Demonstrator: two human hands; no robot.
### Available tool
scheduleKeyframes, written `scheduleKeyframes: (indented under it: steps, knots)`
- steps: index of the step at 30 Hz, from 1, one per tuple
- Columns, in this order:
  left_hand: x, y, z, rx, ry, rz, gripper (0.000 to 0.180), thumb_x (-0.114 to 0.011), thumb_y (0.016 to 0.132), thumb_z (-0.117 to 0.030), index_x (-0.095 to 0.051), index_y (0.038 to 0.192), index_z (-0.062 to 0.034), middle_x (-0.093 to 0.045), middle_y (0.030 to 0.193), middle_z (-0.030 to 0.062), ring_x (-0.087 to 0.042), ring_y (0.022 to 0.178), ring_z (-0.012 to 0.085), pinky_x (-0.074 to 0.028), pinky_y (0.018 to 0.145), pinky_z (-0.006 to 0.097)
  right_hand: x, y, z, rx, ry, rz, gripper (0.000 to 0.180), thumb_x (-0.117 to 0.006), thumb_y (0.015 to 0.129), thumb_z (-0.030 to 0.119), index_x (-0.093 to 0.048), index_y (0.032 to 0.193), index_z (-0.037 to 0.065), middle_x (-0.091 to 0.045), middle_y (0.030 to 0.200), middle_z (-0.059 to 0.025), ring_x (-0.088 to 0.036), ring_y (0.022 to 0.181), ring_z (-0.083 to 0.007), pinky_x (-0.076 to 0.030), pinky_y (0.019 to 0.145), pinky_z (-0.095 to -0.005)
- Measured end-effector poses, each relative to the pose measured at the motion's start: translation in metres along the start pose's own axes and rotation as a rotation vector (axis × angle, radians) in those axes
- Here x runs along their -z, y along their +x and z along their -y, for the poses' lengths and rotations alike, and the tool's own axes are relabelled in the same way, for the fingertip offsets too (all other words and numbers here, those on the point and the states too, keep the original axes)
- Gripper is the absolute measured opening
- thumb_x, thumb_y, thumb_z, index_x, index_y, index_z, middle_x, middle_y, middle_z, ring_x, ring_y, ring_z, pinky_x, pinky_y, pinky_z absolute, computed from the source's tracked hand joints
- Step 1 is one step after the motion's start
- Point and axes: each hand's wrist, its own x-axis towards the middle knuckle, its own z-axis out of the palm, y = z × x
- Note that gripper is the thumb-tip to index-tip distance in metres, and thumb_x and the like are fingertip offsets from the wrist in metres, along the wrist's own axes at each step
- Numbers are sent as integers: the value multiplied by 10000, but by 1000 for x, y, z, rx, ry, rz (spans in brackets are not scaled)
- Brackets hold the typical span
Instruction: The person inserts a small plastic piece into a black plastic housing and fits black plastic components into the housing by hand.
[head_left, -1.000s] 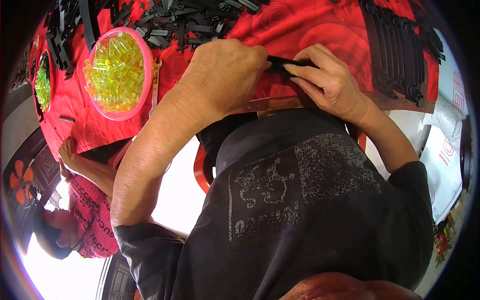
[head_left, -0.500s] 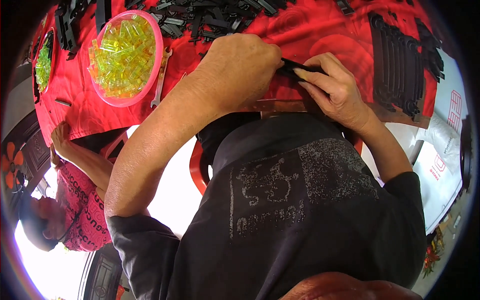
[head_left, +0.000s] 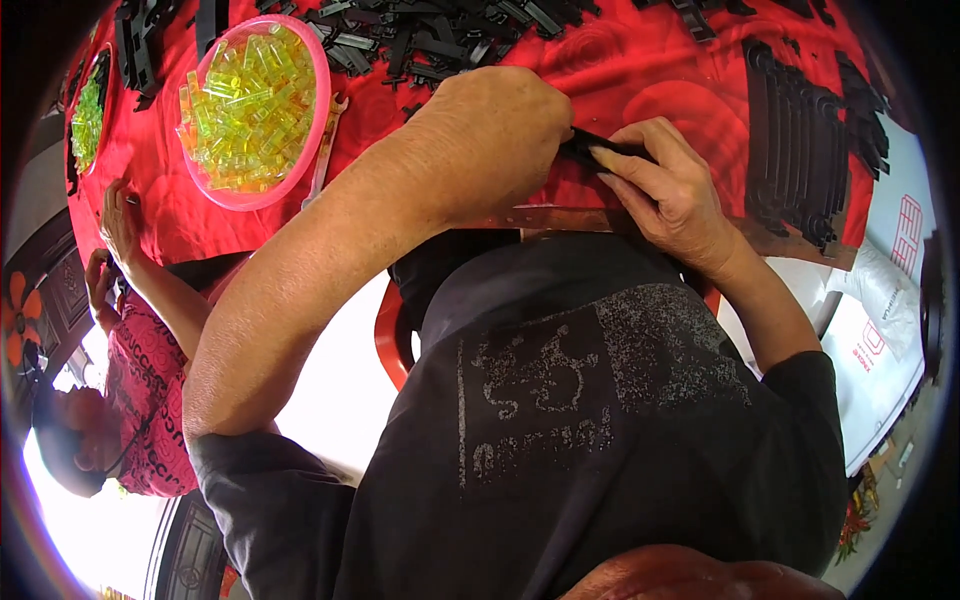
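Note:
My left hand (head_left: 490, 130) is closed in a fist over one end of a narrow black plastic strip (head_left: 597, 149) at the near edge of the red-covered table (head_left: 640, 70). My right hand (head_left: 668, 190) pinches the strip's other end between thumb and fingers. The two hands touch over the strip, and most of it is hidden under them. My black printed shirt fills the lower middle of the view.
A pink bowl of clear yellow pieces (head_left: 252, 100) sits at left, and a bowl of green pieces (head_left: 86, 112) further left. Loose black parts (head_left: 420, 35) are piled at the top. Black strips (head_left: 800, 150) are stacked at right. A co-worker's hand (head_left: 120, 212) rests on the table's left edge.
Both hands stay on the black strip, my right fingers sliding a little along it. The view has shifted, so the pink bowl now sits higher and further right.

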Motion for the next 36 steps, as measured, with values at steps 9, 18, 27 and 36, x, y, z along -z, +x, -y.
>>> scheduleKeyframes:
  steps: [9, 18, 27, 36]
  knots:
    - [-1, 4, -2, 62, -61, 19, 178, -612, 897, -122, -655, 799, 20, -655, 731, 223, -669, 769, 401, -531, 710, 486, -1, 2, -1, 18, -26, 2, 240, -755, 772, 26, -716, 1008, 13, -609, 941, -88, -609, 842, -245, -525, 693, -339]
    - [-2, 5, -6, 127, -55, 45, 150, -601, 890, -116, -656, 832, 11, -653, 736, 224, -665, 765, 408, -536, 695, 496, -4, 3, -5, 51, -29, -10, 213, -742, 774, 17, -710, 983, -6, -600, 908, -94, -593, 802, -242, -520, 665, -334]
    - [-1, 6, -21, 330, -146, 40, 198, -611, 912, -138, -651, 794, 17, -629, 727, 254, -641, 737, 440, -524, 679, 512, -5, 3, -6, 81, -44, -27, 178, -737, 775, 16, -694, 945, -14, -592, 890, -101, -586, 785, -233, -523, 644, -318]
    - [-13, 2, -28, 362, -220, -24, 223, -614, 916, -146, -642, 774, 25, -623, 717, 254, -638, 728, 443, -516, 685, 513, -5, 1, -5, 67, -18, -4, 216, -743, 772, 23, -690, 976, -22, -590, 905, -111, -586, 807, -261, -523, 706, -342]
